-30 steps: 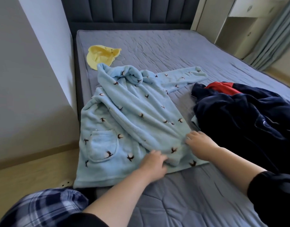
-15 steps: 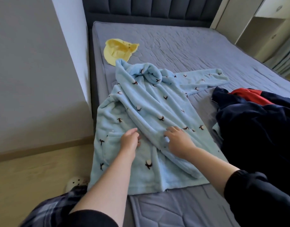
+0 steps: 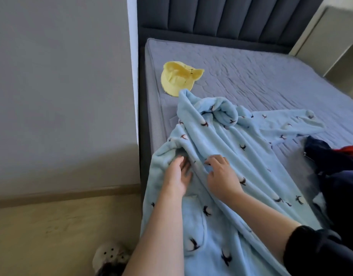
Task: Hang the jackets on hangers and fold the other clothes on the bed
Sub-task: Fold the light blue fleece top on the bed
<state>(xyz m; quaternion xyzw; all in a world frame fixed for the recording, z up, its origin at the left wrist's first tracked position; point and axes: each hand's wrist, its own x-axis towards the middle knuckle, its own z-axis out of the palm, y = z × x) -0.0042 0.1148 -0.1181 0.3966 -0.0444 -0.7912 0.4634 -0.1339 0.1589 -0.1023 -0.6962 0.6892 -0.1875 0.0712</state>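
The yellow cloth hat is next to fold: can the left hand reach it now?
Probably yes: the yellow cloth hat lies in the open beyond the left hand, with only the pale blue fleece robe between them.

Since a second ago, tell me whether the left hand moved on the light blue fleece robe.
Yes: left hand went up the robe, from hem to above the pocket.

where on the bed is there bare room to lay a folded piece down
Free: the mattress between the headboard, the yellow hat and the sleeve of the blue robe. Crowded: near left, covered by the robe; near right, under the dark clothes pile.
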